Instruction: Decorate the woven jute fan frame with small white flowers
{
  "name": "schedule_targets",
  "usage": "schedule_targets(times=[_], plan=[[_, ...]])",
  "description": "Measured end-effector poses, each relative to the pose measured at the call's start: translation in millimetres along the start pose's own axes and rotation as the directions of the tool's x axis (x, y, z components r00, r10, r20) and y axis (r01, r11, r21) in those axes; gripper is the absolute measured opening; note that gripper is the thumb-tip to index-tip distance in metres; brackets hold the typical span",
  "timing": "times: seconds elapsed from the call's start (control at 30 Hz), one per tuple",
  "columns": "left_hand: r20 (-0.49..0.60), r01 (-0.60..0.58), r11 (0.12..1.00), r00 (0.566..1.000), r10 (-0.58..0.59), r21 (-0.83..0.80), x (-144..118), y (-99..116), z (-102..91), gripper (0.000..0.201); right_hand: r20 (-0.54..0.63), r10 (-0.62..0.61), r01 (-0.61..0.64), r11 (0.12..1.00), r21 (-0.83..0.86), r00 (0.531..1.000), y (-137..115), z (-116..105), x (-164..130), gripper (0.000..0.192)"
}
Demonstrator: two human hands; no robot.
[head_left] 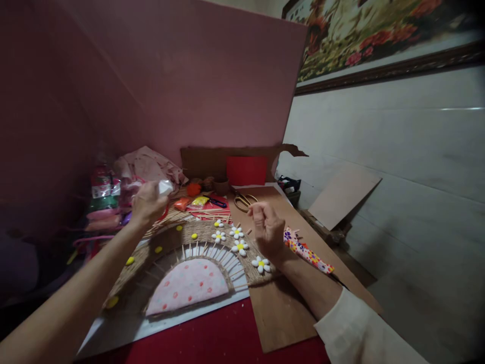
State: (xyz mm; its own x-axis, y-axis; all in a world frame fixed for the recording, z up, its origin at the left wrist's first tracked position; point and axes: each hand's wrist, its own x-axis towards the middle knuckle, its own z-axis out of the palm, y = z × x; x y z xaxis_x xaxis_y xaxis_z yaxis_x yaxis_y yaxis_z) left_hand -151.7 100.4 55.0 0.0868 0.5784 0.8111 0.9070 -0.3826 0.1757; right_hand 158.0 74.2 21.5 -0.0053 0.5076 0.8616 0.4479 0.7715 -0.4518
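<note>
My left hand [145,206] is raised over the left part of the craft piece, closed around a small white packet [165,187]. Fingers curled, my right hand [267,230] hovers above the piece's right side; whatever it may hold is hidden. Below lies a half-round fan shape with a twine-wrapped arch [204,231], thin sticks and a pink spotted fabric half-circle [189,285]. White-petalled flowers with yellow centres [240,246] sit along the arch's right part. Bare yellow dots [158,249] run along its left part.
Gold-handled scissors [242,203], a yellow clay packet [199,201], an orange packet [182,203] and wooden sticks [212,215] lie behind the piece. Bagged materials [104,197] crowd the left. Flowered fabric [308,253] rests on brown cardboard [284,313] at right. A pink panel [212,81] stands behind.
</note>
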Motion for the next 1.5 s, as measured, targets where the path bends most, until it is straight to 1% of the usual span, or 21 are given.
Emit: schedule_targets(times=[0.07, 0.1, 0.13, 0.17, 0.23, 0.3, 0.33, 0.4, 0.47, 0.5, 0.57, 0.63, 0.73, 0.87, 0.93, 1.03, 1.1, 1.17, 1.23, 1.33, 1.5], plan=[[-0.071, 0.077, 0.996, 0.995, -0.074, 0.044, 2, 31, -9.2, 0.031, -0.048, 0.100, -0.093, 0.989, 0.119, 0.994, -5, -2, 1, 0.020], [-0.091, 0.129, 0.991, 0.988, -0.125, 0.040, -1, 50, -14.4, 0.033, -0.061, 0.131, -0.120, 0.979, 0.166, 0.989, -8, -3, 1, 0.021], [-0.098, 0.137, 0.990, 0.986, -0.135, 0.015, -6, 69, -19.9, 0.036, -0.065, 0.148, -0.133, 0.971, 0.201, 0.987, -11, -4, 0, 0.022], [-0.106, 0.096, 0.995, 0.990, -0.097, -0.013, -12, 86, -25.2, 0.037, -0.065, 0.154, -0.135, 0.964, 0.228, 0.986, -13, -5, 0, 0.024], [-0.164, -0.051, 0.997, 0.986, 0.042, -0.051, -30, 114, -33.5, 0.037, -0.055, 0.141, -0.120, 0.951, 0.286, 0.988, -19, -6, -3, 0.024], [-0.207, -0.118, 0.991, 0.973, 0.102, -0.067, -50, 129, -36.7, 0.037, -0.054, 0.116, -0.090, 0.931, 0.353, 0.992, -26, -7, -7, 0.014], [-0.214, -0.118, 0.991, 0.972, 0.101, -0.068, -59, 132, -36.3, 0.038, -0.052, 0.100, -0.073, 0.922, 0.380, 0.994, -30, -7, -9, 0.008], [-0.232, -0.108, 0.991, 0.969, 0.089, -0.074, -74, 134, -32.7, 0.040, -0.003, 0.067, -0.060, 0.918, 0.393, 0.998, -38, -7, -13, 0.011], [-0.222, -0.108, 0.990, 0.971, 0.086, -0.086, -83, 132, -28.1, 0.040, 0.144, 0.049, -0.098, 0.927, 0.361, 0.988, -46, -6, -17, 0.014], [-0.214, -0.106, 0.990, 0.973, 0.084, -0.093, -86, 132, -26.3, 0.040, 0.240, 0.042, -0.126, 0.930, 0.346, 0.970, -50, -5, -18, 0.017], [-0.201, -0.105, 0.989, 0.976, 0.083, -0.103, -90, 134, -24.6, 0.040, 0.368, 0.011, -0.149, 0.926, 0.348, 0.930, -56, -4, -22, 0.023], [-0.188, -0.123, 0.986, 0.977, 0.101, -0.109, -92, 137, -24.7, 0.041, 0.424, -0.032, -0.134, 0.925, 0.356, 0.905, -60, -2, -25, 0.025], [-0.160, -0.170, 0.978, 0.976, 0.150, -0.121, -94, 142, -25.9, 0.042, 0.428, -0.047, -0.109, 0.937, 0.333, 0.903, -63, 0, -28, 0.025], [-0.137, -0.216, 0.965, 0.971, 0.196, -0.151, -96, 141, -27.3, 0.042, 0.439, 0.009, -0.158, 0.940, 0.303, 0.898, -63, 2, -29, 0.025], [-0.134, -0.248, 0.956, 0.965, 0.228, -0.158, -95, 140, -29.7, 0.043, 0.445, 0.001, -0.161, 0.933, 0.322, 0.896, -65, 1, -32, 0.023], [-0.161, -0.381, 0.915, 0.919, 0.359, -0.135, -93, 138, -37.7, 0.046, 0.374, -0.106, -0.017, 0.950, 0.312, 0.921, -72, -1, -40, 0.017], [-0.199, -0.510, 0.857, 0.850, 0.489, -0.076, -91, 138, -45.0, 0.049, 0.293, -0.232, 0.157, 0.953, 0.258, 0.927, -79, -2, -48, 0.012], [-0.233, -0.585, 0.811, 0.789, 0.569, 0.001, -91, 139, -51.9, 0.048, 0.294, -0.330, 0.264, 0.933, 0.243, 0.897, -85, -1, -53, 0.009], [-0.248, -0.619, 0.782, 0.748, 0.615, 0.075, -92, 141, -56.6, 0.044, 0.324, -0.398, 0.327, 0.911, 0.252, 0.858, -88, -1, -56, 0.010], [-0.224, -0.627, 0.769, 0.737, 0.638, 0.128, -95, 142, -59.1, 0.039, 0.350, -0.455, 0.381, 0.887, 0.262, 0.818, -88, -3, -55, 0.012], [-0.177, -0.627, 0.770, 0.750, 0.638, 0.117, -97, 139, -56.2, 0.037, 0.354, -0.478, 0.418, 0.877, 0.237, 0.804, -85, -5, -52, 0.012]])
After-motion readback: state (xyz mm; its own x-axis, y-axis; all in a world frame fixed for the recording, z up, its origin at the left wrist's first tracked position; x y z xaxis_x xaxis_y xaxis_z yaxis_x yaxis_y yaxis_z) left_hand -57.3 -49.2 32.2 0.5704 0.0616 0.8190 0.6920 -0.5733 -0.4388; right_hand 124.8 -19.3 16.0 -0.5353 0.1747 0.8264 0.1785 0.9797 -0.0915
